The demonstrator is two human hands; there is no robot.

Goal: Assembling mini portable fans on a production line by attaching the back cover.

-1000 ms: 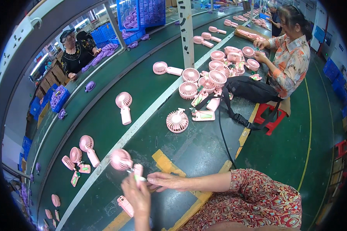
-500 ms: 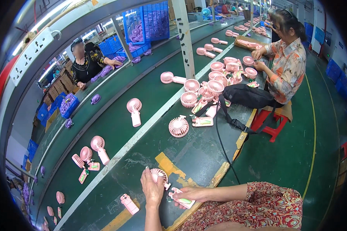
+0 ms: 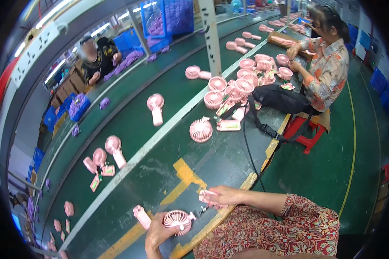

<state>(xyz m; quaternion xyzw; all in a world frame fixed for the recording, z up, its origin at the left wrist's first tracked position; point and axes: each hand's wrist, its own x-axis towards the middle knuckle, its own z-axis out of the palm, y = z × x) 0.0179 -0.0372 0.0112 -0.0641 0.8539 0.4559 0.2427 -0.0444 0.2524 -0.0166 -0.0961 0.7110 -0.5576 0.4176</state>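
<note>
At the near edge of the bench, my left hand point(image 3: 159, 233) is closed around the side of a round pink fan head point(image 3: 176, 219), thumb on its grille. Farther right, my right hand point(image 3: 225, 195) grips a pink fan handle half point(image 3: 206, 196), mostly hidden by the fingers. A small dark part point(image 3: 202, 210), perhaps wiring, shows below the handle half, close to the fan head. Beside my left hand lies a pink handle shell point(image 3: 141, 216) on the bench.
Another fan head point(image 3: 201, 130) with its handle half lies farther up the bench. Beyond are a black bag point(image 3: 281, 100) with straps and a pile of pink fan parts point(image 3: 244, 86). A co-worker point(image 3: 326, 64) sits there. A belt point(image 3: 138, 134) carrying fans runs left, behind a pale rail.
My left hand has drawn the fan head nearer and slightly right, beside the loose shell. My right hand has lifted the handle half up and away, turning it.
</note>
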